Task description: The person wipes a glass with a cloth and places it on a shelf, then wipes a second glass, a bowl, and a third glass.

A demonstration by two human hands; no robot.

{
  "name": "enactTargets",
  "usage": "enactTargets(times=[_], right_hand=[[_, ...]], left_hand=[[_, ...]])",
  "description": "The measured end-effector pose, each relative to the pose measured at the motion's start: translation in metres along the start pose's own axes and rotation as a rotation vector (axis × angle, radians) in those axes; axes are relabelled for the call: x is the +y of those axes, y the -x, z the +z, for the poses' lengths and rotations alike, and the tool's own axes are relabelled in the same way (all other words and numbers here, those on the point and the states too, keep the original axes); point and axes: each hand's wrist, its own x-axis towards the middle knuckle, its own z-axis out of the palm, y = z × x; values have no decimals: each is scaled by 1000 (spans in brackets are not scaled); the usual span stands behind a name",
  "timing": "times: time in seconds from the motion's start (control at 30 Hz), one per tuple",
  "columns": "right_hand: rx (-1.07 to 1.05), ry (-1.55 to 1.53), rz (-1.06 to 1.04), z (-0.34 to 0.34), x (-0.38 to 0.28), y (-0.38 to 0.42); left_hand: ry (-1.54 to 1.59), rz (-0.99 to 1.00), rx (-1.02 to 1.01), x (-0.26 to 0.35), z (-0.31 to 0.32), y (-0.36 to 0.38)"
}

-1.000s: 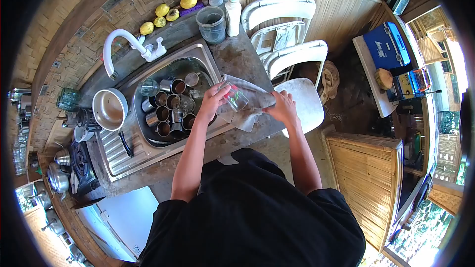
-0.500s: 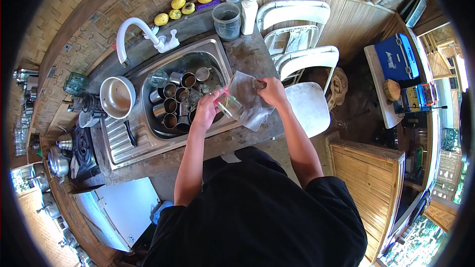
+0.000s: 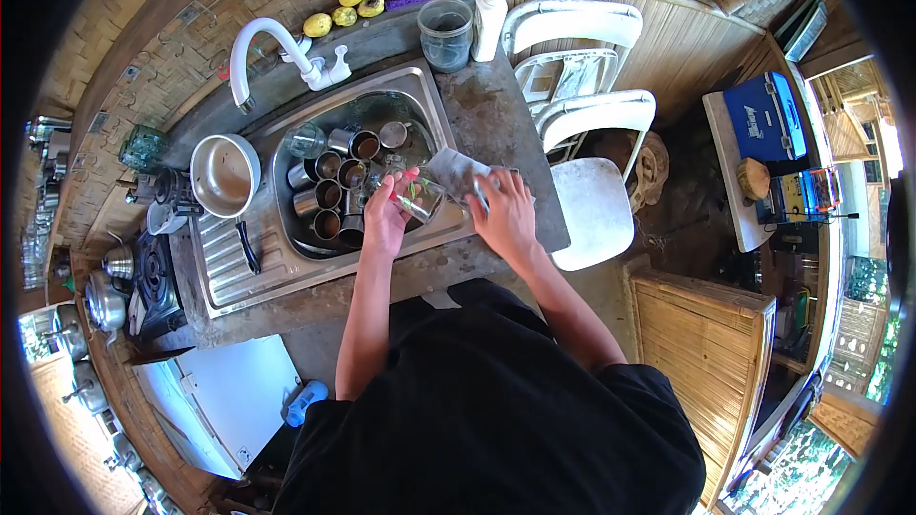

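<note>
Over the sink's front right edge, my left hand (image 3: pixel 385 221) is closed around a clear drinking glass (image 3: pixel 425 198) with red and green decoration. The glass is tilted, its open end towards the right. My right hand (image 3: pixel 508 217) grips a thin greyish cloth (image 3: pixel 456 170) just right of the glass; some of the cloth is hidden under the fingers. Below them is the steel sink (image 3: pixel 431 100), where several metal cups (image 3: pixel 327 195) and a glass jar (image 3: pixel 304 140) stand in the basin.
A white tap (image 3: pixel 286 43) arches over the sink. On the left drainboard sits a saucepan (image 3: pixel 225 176) with a black handle. A grey bucket (image 3: pixel 446 33) and a white pump bottle (image 3: pixel 489 21) stand at the back right. White folding chairs (image 3: pixel 592 205) flank the counter's right end.
My right hand has moved left and down, closer to the glass. The cloth, spread out wide before, is now gathered partly under that hand. My left hand still holds the glass.
</note>
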Motion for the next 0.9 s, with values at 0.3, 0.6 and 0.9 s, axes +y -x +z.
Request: enactTargets(times=[0.3,0.6,0.9], right_hand=[[88,202,-73,52,14,-26],[400,-369,-78,-5,-67,-3],[-264,-717,-5,1,-110,14]], left_hand=[[284,68,-9,7,14,17],[124,209,352,36,26,36],[6,288,357,20,37,43]])
